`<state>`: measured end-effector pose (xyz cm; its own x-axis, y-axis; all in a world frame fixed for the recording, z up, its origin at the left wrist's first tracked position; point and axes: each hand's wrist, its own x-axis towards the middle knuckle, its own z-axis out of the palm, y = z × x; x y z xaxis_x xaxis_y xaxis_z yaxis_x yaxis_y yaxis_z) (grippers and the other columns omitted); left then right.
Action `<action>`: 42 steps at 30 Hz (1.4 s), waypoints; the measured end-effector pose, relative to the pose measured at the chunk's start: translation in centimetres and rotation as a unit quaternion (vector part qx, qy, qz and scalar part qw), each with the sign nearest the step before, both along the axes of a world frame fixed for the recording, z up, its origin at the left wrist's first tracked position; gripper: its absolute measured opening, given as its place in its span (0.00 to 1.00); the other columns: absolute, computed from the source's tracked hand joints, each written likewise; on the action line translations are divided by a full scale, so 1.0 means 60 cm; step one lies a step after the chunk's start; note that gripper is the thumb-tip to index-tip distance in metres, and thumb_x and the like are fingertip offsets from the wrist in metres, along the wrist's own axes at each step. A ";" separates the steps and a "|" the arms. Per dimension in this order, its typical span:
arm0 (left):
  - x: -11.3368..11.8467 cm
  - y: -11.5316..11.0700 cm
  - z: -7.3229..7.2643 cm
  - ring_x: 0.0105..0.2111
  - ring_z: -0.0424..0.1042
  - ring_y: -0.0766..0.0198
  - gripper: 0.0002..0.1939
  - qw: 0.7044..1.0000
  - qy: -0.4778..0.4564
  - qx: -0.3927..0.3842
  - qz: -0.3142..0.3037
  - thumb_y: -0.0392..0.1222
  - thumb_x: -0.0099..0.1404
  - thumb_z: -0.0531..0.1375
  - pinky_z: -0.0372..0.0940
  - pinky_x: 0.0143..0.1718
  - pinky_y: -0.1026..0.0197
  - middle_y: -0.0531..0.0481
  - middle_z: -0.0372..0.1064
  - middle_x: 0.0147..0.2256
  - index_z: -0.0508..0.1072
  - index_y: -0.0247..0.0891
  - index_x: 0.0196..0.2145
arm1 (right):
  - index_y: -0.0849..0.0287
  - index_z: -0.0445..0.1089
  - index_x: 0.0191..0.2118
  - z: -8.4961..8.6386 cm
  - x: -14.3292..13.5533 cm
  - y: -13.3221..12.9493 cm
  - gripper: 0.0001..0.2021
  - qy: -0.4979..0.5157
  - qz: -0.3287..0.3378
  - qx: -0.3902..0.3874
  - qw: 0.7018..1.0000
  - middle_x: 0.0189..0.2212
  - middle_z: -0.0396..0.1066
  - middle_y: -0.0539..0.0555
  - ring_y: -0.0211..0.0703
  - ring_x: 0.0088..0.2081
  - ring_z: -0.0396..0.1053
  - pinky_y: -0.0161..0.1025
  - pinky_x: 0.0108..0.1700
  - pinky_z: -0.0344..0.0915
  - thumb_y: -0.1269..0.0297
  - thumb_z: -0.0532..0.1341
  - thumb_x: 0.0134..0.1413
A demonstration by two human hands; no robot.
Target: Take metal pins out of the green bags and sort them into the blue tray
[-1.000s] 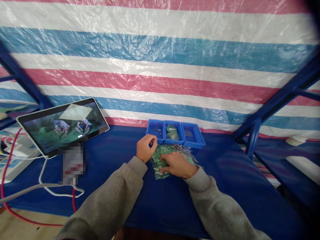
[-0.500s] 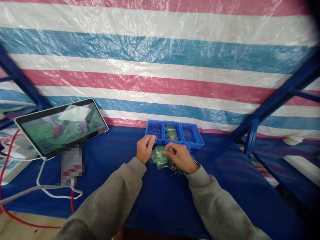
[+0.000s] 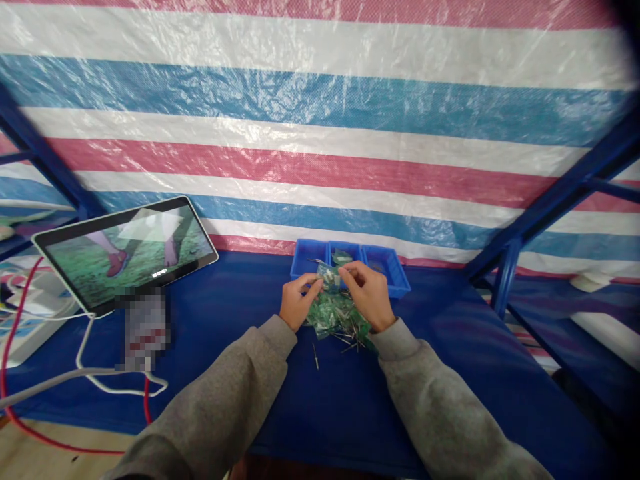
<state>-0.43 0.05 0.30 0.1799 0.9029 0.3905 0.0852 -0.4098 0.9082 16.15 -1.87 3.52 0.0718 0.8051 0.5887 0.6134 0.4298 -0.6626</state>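
Between my two hands a small clear plastic bag (image 3: 329,276) with a green tint is held up. My left hand (image 3: 298,300) pinches its left edge with thumb and forefinger. My right hand (image 3: 369,293) grips it from the right, fingertips closed. Just below lies a heap of similar green-tinted bags (image 3: 325,316), with several thin metal pins (image 3: 354,339) sticking out on its right side. One thin metal pin (image 3: 315,357) rests alone on the blue table in front of the heap. What the held bag contains is too small to make out.
Behind my hands stand three joined blue bins (image 3: 399,275); thin metal pieces lie in the left one, green bags in the middle one. A tablet (image 3: 130,253) leans at the left, near a blurred-out object (image 3: 145,330) and cables (image 3: 83,347). Blue frame posts (image 3: 505,273) flank the table.
My hands have come together around a small bag lifted above the heap. A single metal pin now shows on the table in front, where none was visible before.
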 end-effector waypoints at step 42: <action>0.000 0.007 0.007 0.31 0.71 0.64 0.15 0.992 -0.062 -0.076 -0.076 0.48 0.57 0.63 0.66 0.36 0.63 0.49 0.73 0.32 0.72 0.33 0.35 | 0.54 0.70 0.47 -0.026 0.011 -0.010 0.14 -0.038 0.112 0.071 0.990 0.40 0.71 0.55 0.44 0.43 0.69 0.44 0.46 0.67 0.68 0.52 0.59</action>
<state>-0.45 0.46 0.73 0.2771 0.9194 0.2791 -0.0825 -0.2666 0.9603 16.84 -2.46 1.98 -0.1483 0.7043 0.6942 0.5373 0.6467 -0.5413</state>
